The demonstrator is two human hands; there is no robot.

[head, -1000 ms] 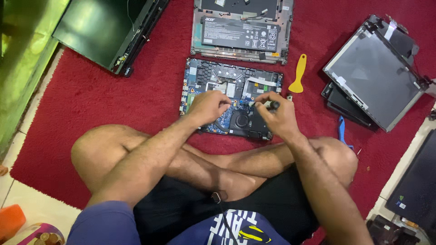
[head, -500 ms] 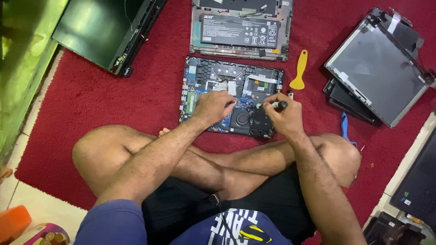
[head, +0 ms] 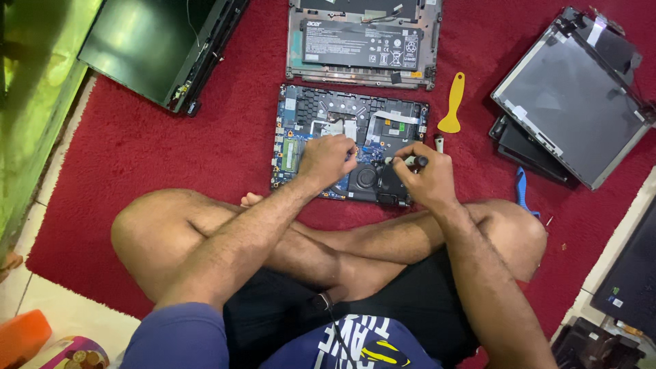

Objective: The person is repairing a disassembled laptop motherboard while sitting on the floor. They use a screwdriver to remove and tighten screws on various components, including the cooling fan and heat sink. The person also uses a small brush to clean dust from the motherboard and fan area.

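Observation:
A blue laptop motherboard (head: 321,116) lies on the red carpet (head: 137,150) in front of my crossed legs. My left hand (head: 328,158) rests on the board's middle, fingers curled and pressing down on it. My right hand (head: 422,176) is closed around a small dark screwdriver (head: 408,161), held over the board's lower right corner beside the round black fan (head: 367,178). The screwdriver's tip is hidden by my fingers.
A laptop base with a black battery (head: 362,44) lies just beyond the board. A yellow pry tool (head: 453,104) and a small loose part (head: 439,144) lie to the right. Screen panels (head: 570,96) sit at right, a dark lid (head: 154,44) at upper left, a blue tool (head: 523,188) by my right knee.
My hands stay on the board; the right hand with the screwdriver has shifted slightly left over the fan corner. The view has drifted a little.

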